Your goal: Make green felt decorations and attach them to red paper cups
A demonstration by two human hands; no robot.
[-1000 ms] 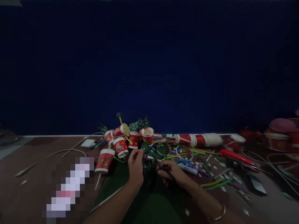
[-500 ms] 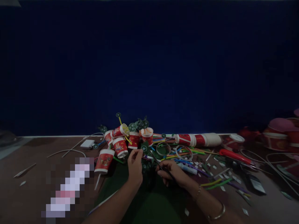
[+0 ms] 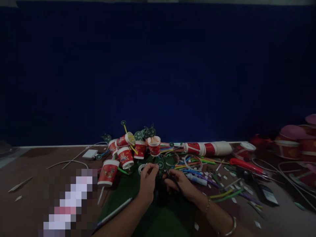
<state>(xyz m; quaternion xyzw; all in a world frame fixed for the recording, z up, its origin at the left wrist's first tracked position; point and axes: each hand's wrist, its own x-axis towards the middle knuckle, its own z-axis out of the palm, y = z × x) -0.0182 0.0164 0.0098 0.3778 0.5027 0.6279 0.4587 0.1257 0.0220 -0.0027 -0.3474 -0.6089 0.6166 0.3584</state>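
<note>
Between the fingertips of my left hand (image 3: 148, 181) is a small dark green paper cutout (image 3: 160, 164) with a pale outlined design. My right hand (image 3: 179, 183) is closed around the dark handles of a pair of scissors (image 3: 166, 166). The blades point up and to the left, right beside the cutout; whether they touch its edge I cannot tell. Under both hands lies a dark green sheet (image 3: 170, 217). Part of a white tape roll (image 3: 141, 168) shows behind my left hand.
Red paper cups (image 3: 125, 157) with straws and green cutouts cluster beyond my hands. A lying cup stack (image 3: 209, 148), coloured straws (image 3: 202, 160), a glue stick (image 3: 197, 179) and a red-handled tool (image 3: 247, 165) are to the right. A pen (image 3: 115, 212) lies at left, paper scraps at right.
My left hand has moved right with the cutout, closer to the scissors. The white tape roll and more of the pen now show. The view has shifted slightly.
</note>
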